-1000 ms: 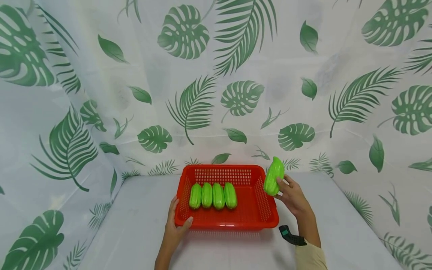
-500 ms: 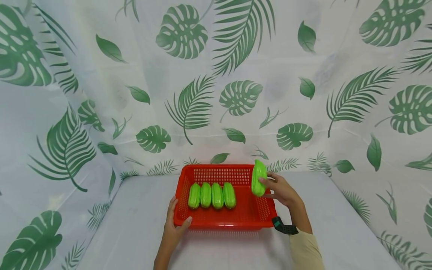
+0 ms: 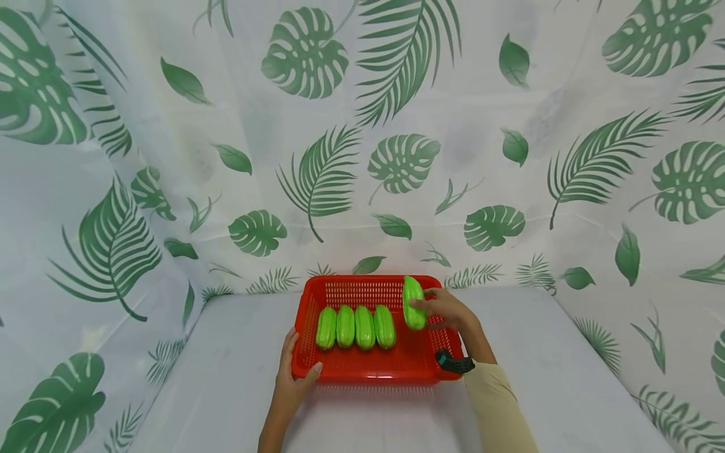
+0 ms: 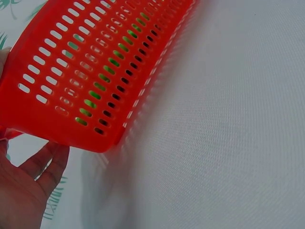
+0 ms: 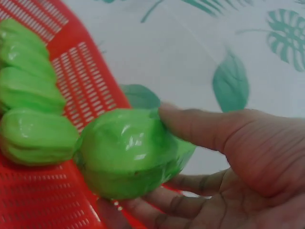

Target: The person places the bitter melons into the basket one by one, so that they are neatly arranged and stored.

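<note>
A red perforated plastic basket point(image 3: 374, 377) stands on the white surface. Inside, on its left half, several glossy green ridged gourds point(image 3: 365, 328) lie side by side in a row. My right hand point(image 3: 450, 311) pinches another such gourd point(image 5: 128, 152) between thumb and fingers, over the basket's right half and to the right of the row. In the right wrist view the thumb is on top of it and the fingers are below. My left hand point(image 3: 291, 390) grips the basket's front left corner, thumb on the front rim and fingers along the left side.
White cloth point(image 4: 219, 119) covers the table. Walls of leaf-printed sheet point(image 3: 391, 94) stand close behind and at both sides. A dark band point(image 3: 453, 362) is on my right wrist, at the basket's front right corner.
My right hand has carried the gourd leftward and slightly lower, from beyond the basket's right edge to above its inside. The left hand stays on the basket corner.
</note>
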A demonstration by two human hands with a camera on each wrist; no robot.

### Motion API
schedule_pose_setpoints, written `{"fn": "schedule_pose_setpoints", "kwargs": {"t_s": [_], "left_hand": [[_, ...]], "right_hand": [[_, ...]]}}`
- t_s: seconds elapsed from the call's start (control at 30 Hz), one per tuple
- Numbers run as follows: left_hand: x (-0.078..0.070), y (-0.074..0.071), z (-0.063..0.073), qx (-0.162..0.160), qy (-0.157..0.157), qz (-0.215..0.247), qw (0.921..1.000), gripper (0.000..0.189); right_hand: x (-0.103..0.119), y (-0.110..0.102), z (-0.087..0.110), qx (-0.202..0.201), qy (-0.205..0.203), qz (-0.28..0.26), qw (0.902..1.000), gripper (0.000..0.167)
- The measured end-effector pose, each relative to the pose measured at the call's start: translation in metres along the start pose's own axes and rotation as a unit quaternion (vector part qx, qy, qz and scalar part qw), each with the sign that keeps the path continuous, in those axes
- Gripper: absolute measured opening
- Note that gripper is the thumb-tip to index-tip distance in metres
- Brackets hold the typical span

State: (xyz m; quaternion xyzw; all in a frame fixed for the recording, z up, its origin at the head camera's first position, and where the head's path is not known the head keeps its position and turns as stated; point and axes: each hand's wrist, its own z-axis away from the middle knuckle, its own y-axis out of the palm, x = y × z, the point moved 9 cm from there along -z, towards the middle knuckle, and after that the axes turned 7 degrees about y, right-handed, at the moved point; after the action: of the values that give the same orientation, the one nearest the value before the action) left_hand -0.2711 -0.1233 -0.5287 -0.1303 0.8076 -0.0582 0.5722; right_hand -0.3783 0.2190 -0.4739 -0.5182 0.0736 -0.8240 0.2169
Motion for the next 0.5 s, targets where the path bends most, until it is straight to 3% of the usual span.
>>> {"fn": "schedule_pose_setpoints", "kwargs": {"t_s": [0.3,0.5], "left_hand": [[0.003,0.001,0.001,0.004,-0.009,0.003,0.9999,0.082],[0.003,0.001,0.001,0.004,-0.002,-0.001,1.0,0.082]], "right_hand": [[-0.001,0.015,-0.016,0.003,0.038,0.101,0.9941,0.043],[-0.006,0.024,-0.026,0.02,0.066,0.131,0.989,0.05]]}}
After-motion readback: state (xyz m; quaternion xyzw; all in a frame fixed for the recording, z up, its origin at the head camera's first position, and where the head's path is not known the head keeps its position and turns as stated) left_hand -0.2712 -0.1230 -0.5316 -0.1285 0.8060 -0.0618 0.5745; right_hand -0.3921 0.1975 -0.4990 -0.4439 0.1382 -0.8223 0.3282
